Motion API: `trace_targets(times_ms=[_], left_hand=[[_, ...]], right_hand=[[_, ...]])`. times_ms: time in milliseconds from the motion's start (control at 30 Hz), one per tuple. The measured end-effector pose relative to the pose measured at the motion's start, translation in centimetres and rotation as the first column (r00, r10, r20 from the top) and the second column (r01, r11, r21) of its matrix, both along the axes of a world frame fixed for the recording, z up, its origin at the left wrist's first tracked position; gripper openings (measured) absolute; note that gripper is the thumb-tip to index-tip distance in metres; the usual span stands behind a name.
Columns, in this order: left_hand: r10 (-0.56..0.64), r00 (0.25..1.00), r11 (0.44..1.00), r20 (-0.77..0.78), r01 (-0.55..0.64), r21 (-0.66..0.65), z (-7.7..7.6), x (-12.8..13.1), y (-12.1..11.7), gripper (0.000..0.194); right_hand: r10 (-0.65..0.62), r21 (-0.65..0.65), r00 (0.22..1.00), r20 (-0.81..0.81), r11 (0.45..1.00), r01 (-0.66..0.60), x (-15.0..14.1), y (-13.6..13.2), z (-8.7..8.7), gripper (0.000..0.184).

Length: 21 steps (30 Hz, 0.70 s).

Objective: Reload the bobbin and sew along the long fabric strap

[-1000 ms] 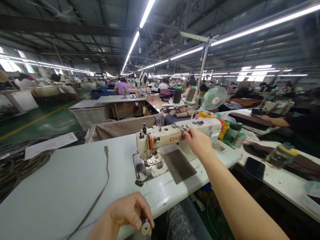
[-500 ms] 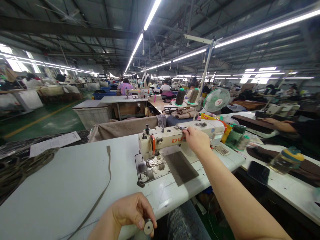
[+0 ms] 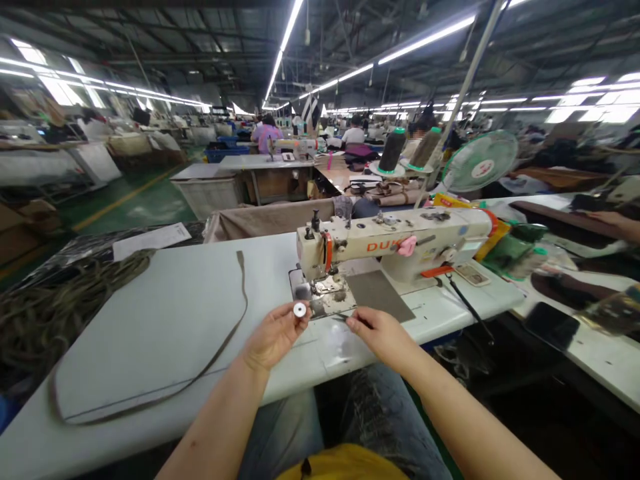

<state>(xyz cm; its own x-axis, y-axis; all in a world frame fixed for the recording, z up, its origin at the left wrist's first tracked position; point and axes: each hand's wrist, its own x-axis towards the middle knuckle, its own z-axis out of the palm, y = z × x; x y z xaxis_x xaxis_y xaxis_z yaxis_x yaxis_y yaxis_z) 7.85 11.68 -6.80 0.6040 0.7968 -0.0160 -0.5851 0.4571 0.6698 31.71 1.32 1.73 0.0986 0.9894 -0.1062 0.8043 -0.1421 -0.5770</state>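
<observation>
My left hand [image 3: 273, 335] is raised over the white table [image 3: 165, 313] and pinches a small round metal bobbin [image 3: 299, 309] at its fingertips. My right hand [image 3: 380, 333] is close beside it, its fingers pinched together near a dark thin thing that I cannot make out. Both hands are just in front of the needle plate of a cream sewing machine [image 3: 390, 243] with orange lettering. A long grey strap [image 3: 235, 320] lies curved across the table to the left.
A pile of dark straps [image 3: 60, 300] lies at the table's left end with a paper sheet [image 3: 150, 240]. Thread cones [image 3: 393, 152] and a green fan [image 3: 480, 163] stand behind the machine. A phone [image 3: 550, 325] lies on the right table. Other people work further back.
My right hand left the top of the sewing machine and came down to the table edge. My left hand rose with the bobbin toward the needle plate. The view tilted down.
</observation>
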Motion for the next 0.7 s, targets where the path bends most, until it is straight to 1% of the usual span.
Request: trace_targets(times_ms=[33,67,167,233,400,600,700], left_hand=[[0.056,0.998,0.998,0.017,-0.055,-0.017,0.1,0.1,0.1,0.038],[0.085,0.996,0.996,0.027,-0.084,-0.027,0.2,0.2,0.2,0.038],[0.105,0.994,0.994,0.037,-0.104,-0.029,0.7,0.2,0.2,0.04],[0.101,0.994,0.995,0.036,-0.1,-0.022,0.8,0.2,0.1,0.042],[0.101,0.994,0.995,0.036,-0.101,-0.014,0.9,0.1,0.0,0.044],[0.11,0.993,0.994,0.051,-0.109,-0.021,1.0,0.1,0.0,0.044],[0.125,0.991,0.992,0.055,-0.124,-0.025,1.1,-0.1,-0.1,0.044]], right_hand=[[0.037,-0.042,0.998,-0.044,0.998,-0.039,-0.5,-0.4,-0.9,0.031],[0.06,-0.074,0.995,-0.074,0.995,-0.065,-1.0,-0.7,-1.7,0.032],[0.071,-0.132,0.992,-0.101,0.988,-0.084,-2.1,-1.2,-2.9,0.03],[0.062,-0.155,0.995,-0.083,0.985,-0.075,-2.5,-1.3,-3.0,0.029],[0.068,-0.191,0.998,-0.011,0.979,-0.069,-3.6,-0.9,-2.7,0.029],[0.101,-0.152,0.994,0.035,0.984,-0.094,-5.0,-0.7,-2.8,0.027],[0.092,-0.137,0.995,0.044,0.987,-0.086,-4.9,-0.9,-3.2,0.028]])
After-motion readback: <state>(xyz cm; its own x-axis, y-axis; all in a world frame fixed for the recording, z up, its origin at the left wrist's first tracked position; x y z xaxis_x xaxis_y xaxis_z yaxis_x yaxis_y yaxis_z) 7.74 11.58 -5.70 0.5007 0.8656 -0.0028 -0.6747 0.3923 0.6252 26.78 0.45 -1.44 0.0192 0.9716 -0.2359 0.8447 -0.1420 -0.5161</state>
